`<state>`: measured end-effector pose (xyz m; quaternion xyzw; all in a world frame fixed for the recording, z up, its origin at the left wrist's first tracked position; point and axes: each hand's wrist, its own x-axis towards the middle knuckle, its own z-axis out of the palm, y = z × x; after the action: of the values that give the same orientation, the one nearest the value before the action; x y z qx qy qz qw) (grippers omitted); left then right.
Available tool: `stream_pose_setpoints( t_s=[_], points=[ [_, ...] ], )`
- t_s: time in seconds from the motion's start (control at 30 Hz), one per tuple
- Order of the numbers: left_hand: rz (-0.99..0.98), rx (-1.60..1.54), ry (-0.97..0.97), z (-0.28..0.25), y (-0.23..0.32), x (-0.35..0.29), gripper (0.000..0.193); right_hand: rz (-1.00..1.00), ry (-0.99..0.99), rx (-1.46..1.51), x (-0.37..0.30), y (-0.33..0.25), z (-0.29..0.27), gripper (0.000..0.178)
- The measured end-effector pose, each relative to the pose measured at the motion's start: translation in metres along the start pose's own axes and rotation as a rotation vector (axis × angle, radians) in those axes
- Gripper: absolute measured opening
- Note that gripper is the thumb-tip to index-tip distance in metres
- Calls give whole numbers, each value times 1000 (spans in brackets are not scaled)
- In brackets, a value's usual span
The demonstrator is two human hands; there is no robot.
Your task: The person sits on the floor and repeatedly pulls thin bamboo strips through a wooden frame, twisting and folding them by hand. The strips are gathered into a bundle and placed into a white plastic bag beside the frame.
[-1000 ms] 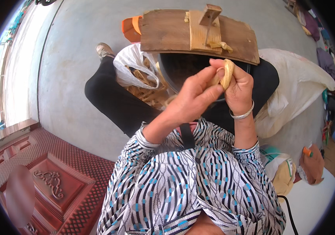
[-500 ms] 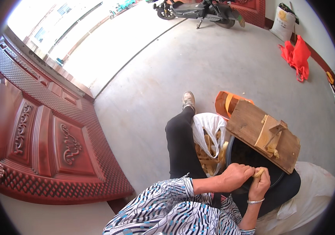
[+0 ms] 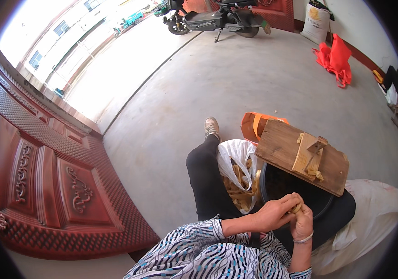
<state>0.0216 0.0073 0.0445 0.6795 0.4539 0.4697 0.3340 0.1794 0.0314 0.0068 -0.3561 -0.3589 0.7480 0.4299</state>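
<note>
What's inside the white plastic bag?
Tan ribbon-like strips, bent and tangled, show through the mouth of the white plastic bag. Anything deeper is covered by those strips and the bag's sides.

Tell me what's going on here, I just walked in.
A seated person is working a yellowish strip with both bare hands: the left hand and right hand meet around it, pinching it near a dark tub. A wooden board with a block fixed on it partly covers the tub. To the left, a white plastic bag stands open, with more tan strips showing.
</note>
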Motion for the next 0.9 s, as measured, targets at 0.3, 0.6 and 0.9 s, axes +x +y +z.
stream_pose_setpoints(
  t_s=[0.3,0.6,0.9],
  points=[
    [-292,-335,116,9,-20,15,14,-851,169,-1107,8,-24,32,12],
    [-318,-38,-18,-15,-36,-29,12,-416,78,-264,26,-1,-8,16],
    [84,423,-166,-25,-30,-5,11,-649,-285,-1475,11,-44,22,28]
  ],
)
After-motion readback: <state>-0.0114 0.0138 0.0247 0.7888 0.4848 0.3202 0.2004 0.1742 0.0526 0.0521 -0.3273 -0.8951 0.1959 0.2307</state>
